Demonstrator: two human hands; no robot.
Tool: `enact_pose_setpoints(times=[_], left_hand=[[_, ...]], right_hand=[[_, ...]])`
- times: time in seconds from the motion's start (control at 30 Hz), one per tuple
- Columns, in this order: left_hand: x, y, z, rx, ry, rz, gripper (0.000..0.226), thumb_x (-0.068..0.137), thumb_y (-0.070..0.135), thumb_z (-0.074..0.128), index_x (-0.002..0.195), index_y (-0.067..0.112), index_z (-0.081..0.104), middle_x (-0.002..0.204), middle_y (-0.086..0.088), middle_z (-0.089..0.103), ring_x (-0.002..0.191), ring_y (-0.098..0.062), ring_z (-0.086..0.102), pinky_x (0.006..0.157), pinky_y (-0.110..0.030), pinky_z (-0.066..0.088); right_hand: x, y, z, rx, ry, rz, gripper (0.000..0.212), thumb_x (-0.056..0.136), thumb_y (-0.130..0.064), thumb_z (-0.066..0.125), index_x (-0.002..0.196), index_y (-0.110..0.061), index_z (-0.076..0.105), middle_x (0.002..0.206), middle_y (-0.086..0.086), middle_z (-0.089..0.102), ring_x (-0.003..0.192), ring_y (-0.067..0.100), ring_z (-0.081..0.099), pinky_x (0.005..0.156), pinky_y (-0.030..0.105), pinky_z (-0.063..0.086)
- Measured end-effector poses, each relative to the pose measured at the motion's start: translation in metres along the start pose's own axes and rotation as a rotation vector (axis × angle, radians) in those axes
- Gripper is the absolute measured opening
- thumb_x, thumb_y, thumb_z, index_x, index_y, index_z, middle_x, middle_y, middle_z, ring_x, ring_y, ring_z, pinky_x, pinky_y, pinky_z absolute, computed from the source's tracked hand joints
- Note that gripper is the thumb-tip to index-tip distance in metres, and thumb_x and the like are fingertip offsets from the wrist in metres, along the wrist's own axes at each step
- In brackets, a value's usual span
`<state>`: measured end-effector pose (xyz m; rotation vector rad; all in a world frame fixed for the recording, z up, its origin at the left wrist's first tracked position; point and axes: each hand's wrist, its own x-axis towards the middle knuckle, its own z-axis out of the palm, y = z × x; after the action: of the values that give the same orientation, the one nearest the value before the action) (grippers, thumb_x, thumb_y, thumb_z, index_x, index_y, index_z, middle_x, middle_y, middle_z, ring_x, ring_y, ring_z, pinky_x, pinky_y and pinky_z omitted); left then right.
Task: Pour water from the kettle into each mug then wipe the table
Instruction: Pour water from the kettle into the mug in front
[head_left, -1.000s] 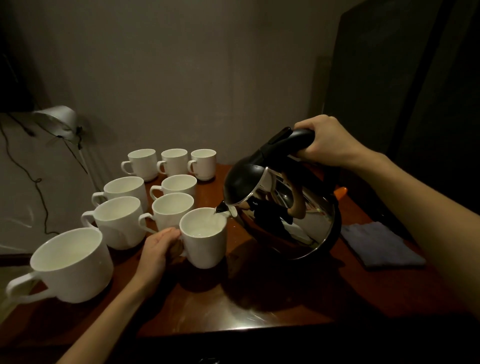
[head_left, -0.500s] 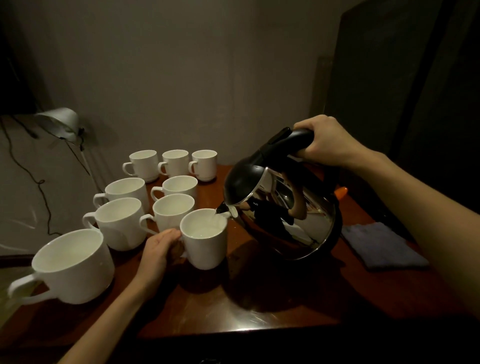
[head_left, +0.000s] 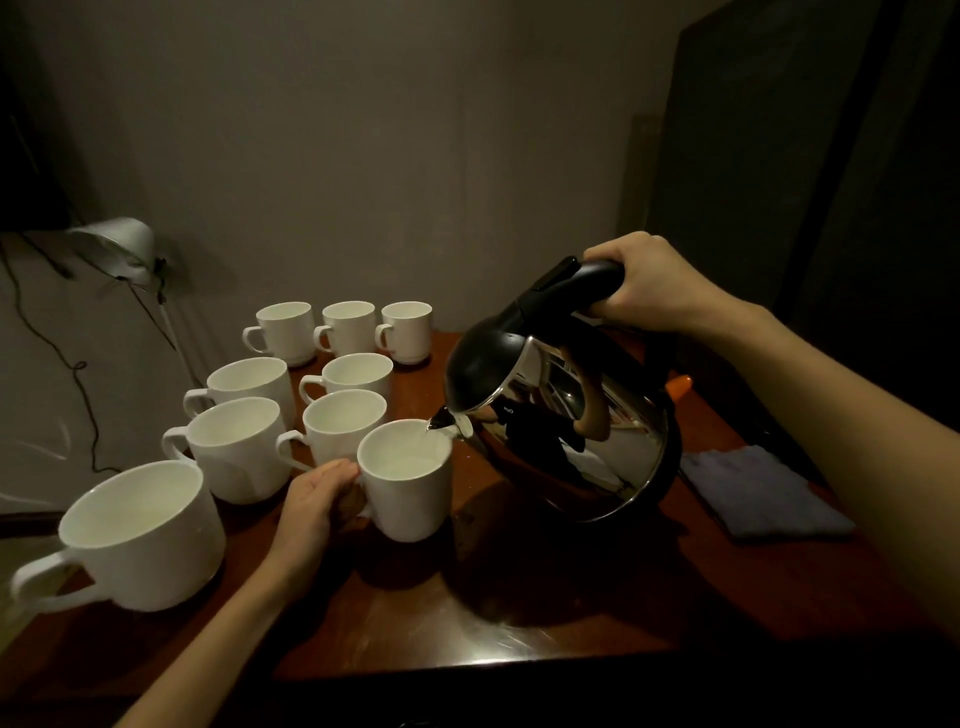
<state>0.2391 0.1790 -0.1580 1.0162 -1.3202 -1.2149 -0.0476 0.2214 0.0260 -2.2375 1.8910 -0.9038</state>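
on wooden table (head_left: 519, 649), right hand (head_left: 649, 283) grips tilted kettle (head_left: 561, 415); left hand (head_left: 317, 493) holds mug (head_left: 410, 493) beneath spout.

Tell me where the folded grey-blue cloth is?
The folded grey-blue cloth lies on the brown wooden table, at its right side, beside the tilted steel kettle.

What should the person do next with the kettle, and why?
Probably keep the kettle tilted a moment longer, then lift its spout. The right hand grips the handle, the spout sits over the mug that the left hand holds by its handle, and water shows low inside. The other mugs, like the one behind it, seem to wait their turn.
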Motion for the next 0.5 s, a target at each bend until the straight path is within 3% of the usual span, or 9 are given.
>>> enact_pose_setpoints(times=[0.2,0.37,0.5], left_hand=[[0.0002,0.0007,0.0003,-0.003,-0.012,-0.006,0.029,0.095,0.011,0.038,0.079,0.001,0.060,0.082,-0.016,0.063,0.077,-0.025,0.058,0.066,-0.034,0.045],[0.0022,-0.0023,-0.0022,0.002,-0.021,-0.005,0.029,0.094,0.011,0.040,0.077,-0.003,0.058,0.073,-0.013,0.063,0.073,-0.026,0.057,0.064,-0.033,0.045],[0.0019,-0.0017,-0.0011,-0.001,-0.022,-0.002,0.029,0.094,0.011,0.039,0.079,-0.004,0.057,0.079,-0.015,0.064,0.078,-0.027,0.058,0.066,-0.034,0.045]], right_hand=[[-0.0009,-0.0006,-0.0011,0.007,0.000,-0.011,0.018,0.081,-0.008,0.064,0.079,-0.024,0.059,0.083,-0.003,0.062,0.080,0.007,0.060,0.066,0.016,0.044],[0.0005,0.0003,0.0002,-0.009,0.003,0.000,0.009,0.082,-0.008,0.064,0.088,-0.014,0.063,0.087,0.003,0.064,0.083,0.011,0.061,0.073,0.022,0.048],[0.0007,-0.0010,-0.0008,0.000,-0.014,0.000,0.016,0.082,-0.008,0.064,0.081,-0.024,0.059,0.084,-0.003,0.061,0.082,0.007,0.060,0.068,0.018,0.046]])
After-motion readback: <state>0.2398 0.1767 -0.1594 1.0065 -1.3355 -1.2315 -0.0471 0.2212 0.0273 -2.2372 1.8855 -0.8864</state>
